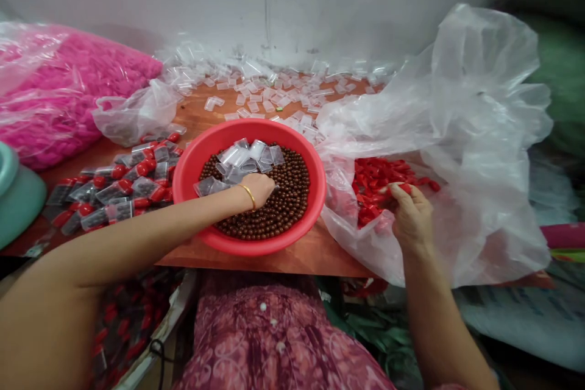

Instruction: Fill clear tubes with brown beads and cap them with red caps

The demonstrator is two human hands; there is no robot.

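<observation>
My left hand (259,187), with a gold bangle at its wrist, reaches into a red basin (187,207) of small round brown balls (290,195). Its fingers are closed and point down among the balls; whatever they hold is hidden. Clear flat plastic containers (247,155) lie on the balls just beyond this hand. To the right, my right hand (414,213) pinches a red cap (404,188) between thumb and fingers. It is above a heap of red caps (370,180) in the mouth of a clear plastic bag (475,134).
Filled, red-capped containers (123,186) are piled left of the basin. Empty clear containers (274,88) are scattered along the wall. A bag of pink pieces (68,85) and a teal pot (16,195) stand at far left. More capped containers (128,317) fill a receptacle below the table edge.
</observation>
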